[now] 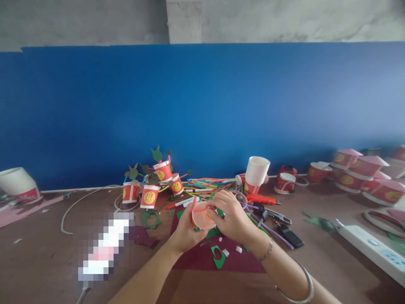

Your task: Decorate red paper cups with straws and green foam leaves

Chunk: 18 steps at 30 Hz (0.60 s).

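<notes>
A paper cup point(202, 217), its open mouth tilted towards me, sits in my left hand point(185, 234), whose fingers wrap round its side. A red straw point(193, 204) stands at the cup's left rim. My right hand point(232, 215) reaches over the right rim, its thumb and fingers pinched together at the cup's mouth. What those fingertips hold is hidden. Below the hands lies a dark red paper sheet point(240, 261), with green paper cut-outs point(218, 256) and small white scraps point(238, 249) on it.
Decorated red cups point(149, 196) stand left of centre. Behind my hands are loose straws point(215, 183) and a stack of white cups point(257, 171). To the right lie an orange cutter point(261, 199), a black key fob point(289, 235), a power strip point(370, 242) and cups with pink tops point(368, 166).
</notes>
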Motion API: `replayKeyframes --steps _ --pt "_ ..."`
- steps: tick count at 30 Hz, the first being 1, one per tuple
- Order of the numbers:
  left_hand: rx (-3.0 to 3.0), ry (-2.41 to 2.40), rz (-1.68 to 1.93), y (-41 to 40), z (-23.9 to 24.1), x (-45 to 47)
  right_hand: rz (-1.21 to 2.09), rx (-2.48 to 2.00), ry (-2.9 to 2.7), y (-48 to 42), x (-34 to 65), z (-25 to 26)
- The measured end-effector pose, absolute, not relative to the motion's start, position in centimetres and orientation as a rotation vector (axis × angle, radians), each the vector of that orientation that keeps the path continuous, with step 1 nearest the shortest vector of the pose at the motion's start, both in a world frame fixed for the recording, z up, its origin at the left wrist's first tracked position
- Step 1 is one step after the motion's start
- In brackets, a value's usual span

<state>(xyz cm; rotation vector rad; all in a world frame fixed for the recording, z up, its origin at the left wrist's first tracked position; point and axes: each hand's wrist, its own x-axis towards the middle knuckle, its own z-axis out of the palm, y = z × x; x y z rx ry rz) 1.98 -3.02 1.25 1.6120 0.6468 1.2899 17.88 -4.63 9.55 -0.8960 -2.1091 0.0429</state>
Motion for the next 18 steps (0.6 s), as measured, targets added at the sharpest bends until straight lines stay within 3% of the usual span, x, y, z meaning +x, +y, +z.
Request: replayKeyframes --steps 10,18 --pt "1.525 0.679 1.269 -3.02 0.78 1.76 0.138 -0.882 -2.091 -4.69 17.64 9.45" --pt "1.579 0.669 1.281 -3.16 1.06 1.84 -0.006 -0.947 -2.120 -4.48 17.71 9.10"
